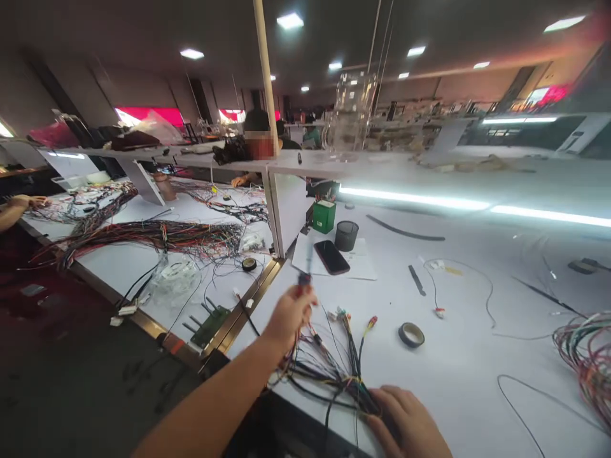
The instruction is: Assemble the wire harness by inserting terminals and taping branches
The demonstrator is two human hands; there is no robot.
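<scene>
My left hand (289, 315) is closed around a slim screwdriver-like tool (304, 278) with a dark and red handle. Its shaft points away from me and is blurred, so I cannot tell its exact kind. Low in the view, my right hand (410, 423) is closed over the dark trunk of a wire harness (351, 381) lying at the table's near edge. The harness fans out in black and coloured wires, some passing below my left hand. Small connectors (341, 315) and a red-yellow plug (372, 322) end several branches. A roll of black tape (411, 335) lies right of them.
A phone (331, 257), mesh cup (346, 235) and green box (324, 216) stand beyond my left hand. Coiled wires (589, 362) lie at the right. On the left table rests a large harness (157, 235); other people's hands (245, 180) show there. A post and divider (289, 203) separate the tables.
</scene>
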